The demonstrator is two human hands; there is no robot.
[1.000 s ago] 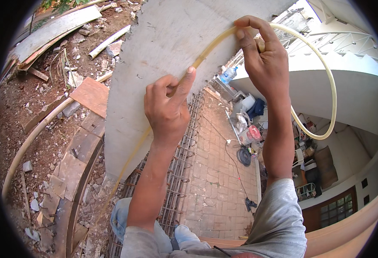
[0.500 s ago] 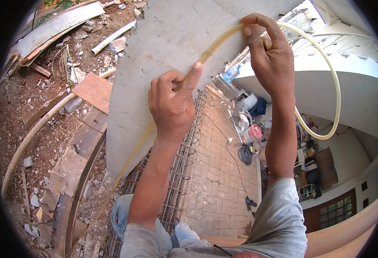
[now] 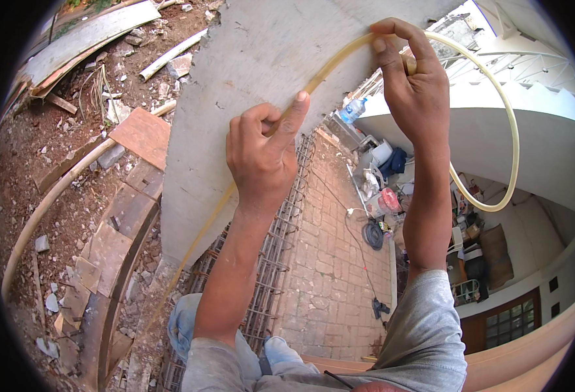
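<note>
A thin, yellowish, translucent hose (image 3: pixel 332 64) runs across the face of a grey concrete column (image 3: pixel 199 124). My left hand (image 3: pixel 261 144) is closed on the hose, its index finger stretched along it. Higher and to the right, my right hand (image 3: pixel 415 85) pinches the same hose between thumb and fingers, close to the column's upper right edge. Beyond the right hand the hose loops out and curls back behind my right forearm. Below the left hand it trails down past the column's lower edge toward the ground at lower left.
Rusty rebar cages (image 3: pixel 261 261) lie along the column's foot beside brick paving (image 3: pixel 330 255). Rubble, boards and a curved timber form (image 3: pixel 114 261) cover the soil at left. A water bottle (image 3: pixel 353 111), a red-and-white bucket (image 3: pixel 387 201) and a coiled black hose (image 3: pixel 372 235) stand at right.
Both hands keep their grip on the hose. The right hand has shifted very slightly to the right; the left hand is nearly still.
</note>
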